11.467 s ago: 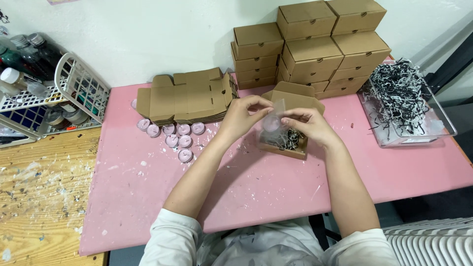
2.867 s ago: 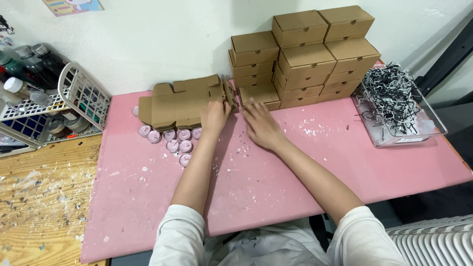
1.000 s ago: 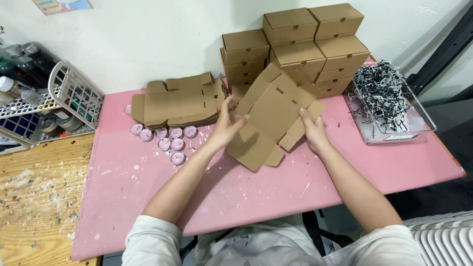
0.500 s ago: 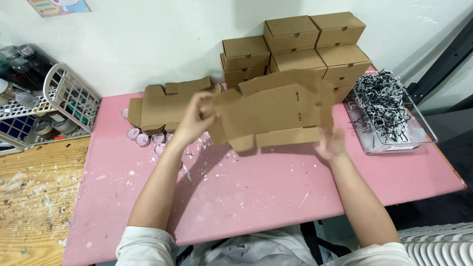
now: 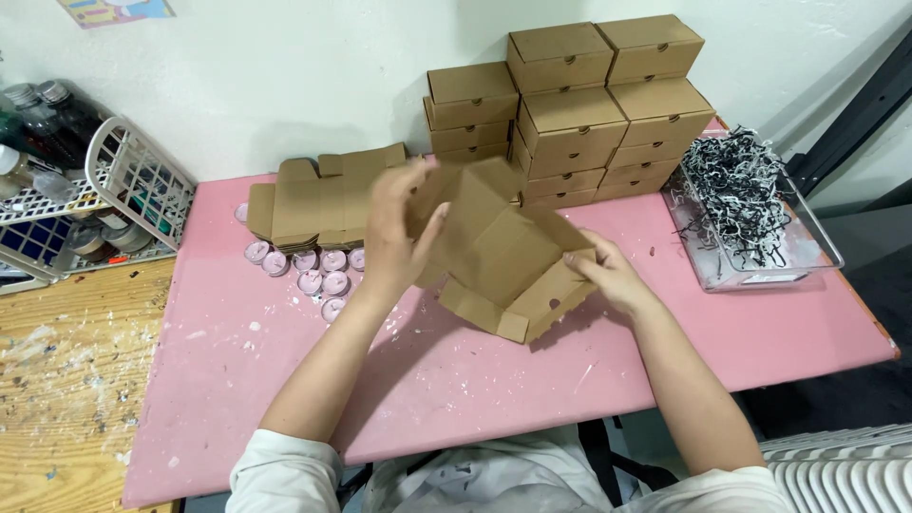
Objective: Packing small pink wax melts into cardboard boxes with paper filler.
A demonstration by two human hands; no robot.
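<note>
Cardboard everywhere on our pink desk right now. We've got a half-folded box blank up over the middle of the desk, tilted, with its flaps partly raised. Our left hand is grasping its left edge, thumb hooked over the top, and our right hand grips the lower right corner with the fingers curled round the flap. Just behind the left hand sits a stack of flat blanks, and right in front of that, a bunch of little pink candles. Finished boxes are piled against the wall at the back, and a clear tray of black-and-white paper shred sits at the right. White basket off the left edge.
</note>
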